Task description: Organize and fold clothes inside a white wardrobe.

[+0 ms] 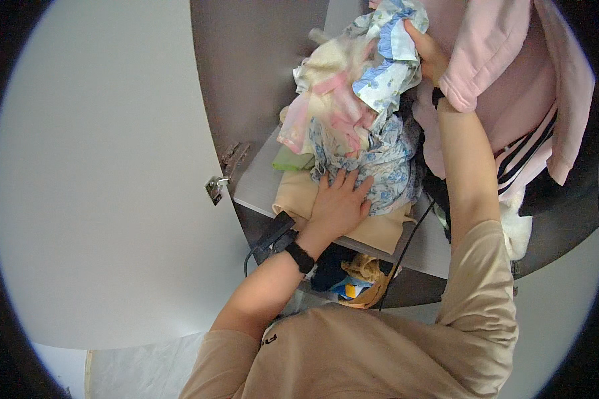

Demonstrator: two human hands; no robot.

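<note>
Inside a wardrobe, a pile of clothes lies on a grey shelf (252, 184). My left hand (342, 202) rests with fingers spread on a blue-flowered cloth (394, 174), beside a folded beige cloth (379, 234) at the shelf's front. Higher up, my right hand (427, 50) grips a white floral garment with blue ruffles (402, 72), its fingers partly hidden by the fabric. Between the two hands, a cream and pink garment (324, 95) lies bunched on the pile. A green cloth (292, 158) shows under its left side.
A white wardrobe door (110, 174) stands open at left, with a metal hinge (215, 189). Pink hooded clothing (499, 65) hangs at right against my right forearm. A black cable (409, 244) crosses the shelf edge. Below are more clothes (364, 269) in a lower compartment.
</note>
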